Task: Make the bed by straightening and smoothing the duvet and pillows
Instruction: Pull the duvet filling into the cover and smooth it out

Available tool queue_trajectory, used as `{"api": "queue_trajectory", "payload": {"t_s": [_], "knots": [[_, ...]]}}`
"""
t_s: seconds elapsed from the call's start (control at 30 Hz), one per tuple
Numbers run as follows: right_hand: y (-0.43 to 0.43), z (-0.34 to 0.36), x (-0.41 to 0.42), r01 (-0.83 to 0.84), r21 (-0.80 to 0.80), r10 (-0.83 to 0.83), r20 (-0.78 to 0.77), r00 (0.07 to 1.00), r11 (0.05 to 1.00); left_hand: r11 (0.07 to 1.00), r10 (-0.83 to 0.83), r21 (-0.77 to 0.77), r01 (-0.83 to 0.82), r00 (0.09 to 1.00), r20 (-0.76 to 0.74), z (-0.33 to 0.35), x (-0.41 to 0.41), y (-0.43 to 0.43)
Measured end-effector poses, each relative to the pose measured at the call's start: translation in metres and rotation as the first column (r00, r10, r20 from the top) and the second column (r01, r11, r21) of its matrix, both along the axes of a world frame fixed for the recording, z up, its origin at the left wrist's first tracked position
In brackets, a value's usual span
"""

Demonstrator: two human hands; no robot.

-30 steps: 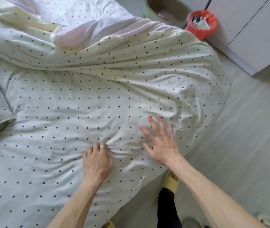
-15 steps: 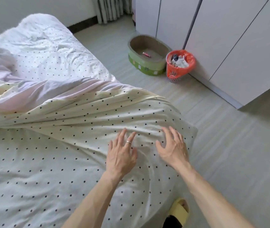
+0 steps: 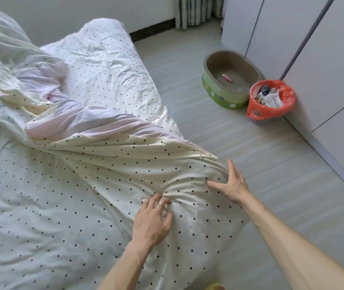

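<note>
Cream dotted duvet (image 3: 83, 195) is gripped by the curled fingers of the left hand (image 3: 152, 220) near its floor-side edge; the right hand (image 3: 232, 185) is laid on that edge, fingers straight.

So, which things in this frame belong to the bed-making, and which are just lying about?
Part of the job:
duvet, bunched and partly folded back
left hand, gripping a fold of it
right hand, spread flat on its edge

Lying about:
green tub on the floor, small red item inside
orange-lined bin beside it
wardrobe doors
</note>
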State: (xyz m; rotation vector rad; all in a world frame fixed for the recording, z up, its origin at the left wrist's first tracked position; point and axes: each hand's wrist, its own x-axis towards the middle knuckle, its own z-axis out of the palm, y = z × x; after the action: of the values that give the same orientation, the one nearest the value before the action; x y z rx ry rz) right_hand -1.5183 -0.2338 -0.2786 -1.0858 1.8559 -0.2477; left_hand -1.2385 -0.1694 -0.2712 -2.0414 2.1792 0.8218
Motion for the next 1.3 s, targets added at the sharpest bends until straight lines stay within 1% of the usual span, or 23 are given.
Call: {"api": "queue_trajectory", "payload": {"t_s": [0.07, 0.13, 0.23, 0.3, 0.37, 0.53, 0.57, 0.63, 0.7, 0.77, 0.83, 0.9, 0.93, 1.0, 1.03, 1.07, 1.1, 1.13, 1.17, 1.2, 1.23, 1.27, 1.3], "knots": [[-0.005, -0.008, -0.007, 0.03, 0.125, -0.04, 0.075, 0.996, 0.992, 0.998, 0.053, 0.021, -0.053, 0.998, -0.02, 0.007, -0.003, 0.001], [0.003, -0.006, -0.013, -0.047, 0.17, 0.03, 0.099, 0.995, 0.984, 0.998, 0.057, 0.026, -0.057, 0.998, -0.011, 0.01, -0.007, 0.005], [0.016, 0.022, -0.023, -0.215, 0.059, 0.216, -0.009, 0.976, 0.975, 0.996, 0.084, -0.001, -0.084, 0.995, 0.047, 0.018, -0.018, 0.011], [0.023, 0.043, -0.027, -0.229, 0.009, 0.229, -0.009, 0.973, 0.973, 0.991, 0.135, -0.019, -0.134, 0.989, 0.068, 0.023, -0.033, 0.013], [0.026, 0.065, -0.031, -0.234, -0.06, 0.233, -0.012, 0.972, 0.97, 0.981, 0.164, -0.118, -0.157, 0.985, 0.052, 0.031, -0.052, 0.011], [0.031, 0.116, -0.055, -0.238, -0.202, 0.268, 0.133, 0.954, 0.95, 0.855, 0.305, -0.38, -0.352, 0.935, -0.181, 0.052, -0.112, 0.006], [0.028, 0.109, -0.07, -0.226, -0.193, 0.255, 0.139, 0.957, 0.955, 0.847, 0.327, -0.373, -0.379, 0.924, -0.197, 0.05, -0.122, 0.005], [0.03, 0.069, -0.094, -0.225, -0.103, 0.232, 0.07, 0.97, 0.969, 0.905, 0.307, -0.265, -0.333, 0.942, -0.135, 0.044, -0.128, 0.005], [0.054, 0.012, -0.122, -0.249, 0.108, 0.251, -0.012, 0.968, 0.963, 0.976, 0.217, -0.044, -0.215, 0.975, 0.037, 0.024, -0.145, 0.017], [0.078, -0.026, -0.126, -0.201, 0.237, 0.228, -0.091, 0.969, 0.95, 0.976, 0.149, 0.128, -0.175, 0.971, 0.185, 0.006, -0.155, 0.038], [0.085, -0.039, -0.116, -0.303, 0.289, 0.377, -0.249, 0.892, 0.908, 0.953, 0.256, 0.105, -0.284, 0.941, 0.222, 0.0, -0.154, 0.051], [0.09, -0.033, -0.099, -0.449, 0.151, 0.472, -0.362, 0.804, 0.881, 0.903, 0.408, 0.053, -0.426, 0.891, 0.201, -0.002, -0.144, 0.066], [0.092, -0.034, -0.092, -0.522, -0.05, 0.462, -0.4, 0.792, 0.851, 0.885, 0.446, 0.042, -0.463, 0.872, 0.202, -0.007, -0.14, 0.073], [0.093, -0.035, -0.078, -0.601, -0.477, 0.444, -0.408, 0.798, 0.641, 0.871, 0.462, 0.086, -0.484, 0.865, 0.195, -0.018, -0.136, 0.085], [0.092, -0.037, -0.069, -0.639, -0.58, 0.497, -0.41, 0.765, 0.505, 0.87, 0.459, 0.103, -0.483, 0.867, 0.192, -0.022, -0.134, 0.088], [0.091, -0.045, -0.064, -0.719, -0.575, 0.573, -0.459, 0.679, 0.392, 0.872, 0.451, 0.108, -0.478, 0.869, 0.202, -0.026, -0.133, 0.09], [0.089, -0.054, -0.061, -0.84, -0.44, 0.685, -0.507, 0.524, 0.316, 0.871, 0.448, 0.107, -0.479, 0.866, 0.223, -0.03, -0.132, 0.089], [0.084, -0.062, -0.063, -0.937, -0.186, 0.807, -0.476, 0.349, 0.296, 0.87, 0.442, 0.117, -0.478, 0.864, 0.243, -0.032, -0.13, 0.085], [0.078, -0.07, -0.07, -0.949, 0.186, 0.91, -0.377, 0.172, 0.256, 0.865, 0.438, 0.136, -0.482, 0.86, 0.263, -0.033, -0.131, 0.079], [0.071, -0.074, -0.078, -0.856, 0.47, 0.959, -0.266, 0.096, 0.216, 0.862, 0.426, 0.162, -0.481, 0.859, 0.285, -0.032, -0.132, 0.073], [0.063, -0.074, -0.085, -0.773, 0.607, 0.979, -0.178, 0.096, 0.186, 0.853, 0.421, 0.186, -0.488, 0.854, 0.306, -0.03, -0.132, 0.067], [0.056, -0.07, -0.089, -0.776, 0.6, 0.98, -0.155, 0.126, 0.195, 0.842, 0.427, 0.201, -0.5, 0.846, 0.319, -0.026, -0.133, 0.059], [0.05, -0.064, -0.092, -0.835, 0.509, 0.975, -0.178, 0.133, 0.207, 0.831, 0.434, 0.215, -0.513, 0.84, 0.325, -0.021, -0.133, 0.053]]}}
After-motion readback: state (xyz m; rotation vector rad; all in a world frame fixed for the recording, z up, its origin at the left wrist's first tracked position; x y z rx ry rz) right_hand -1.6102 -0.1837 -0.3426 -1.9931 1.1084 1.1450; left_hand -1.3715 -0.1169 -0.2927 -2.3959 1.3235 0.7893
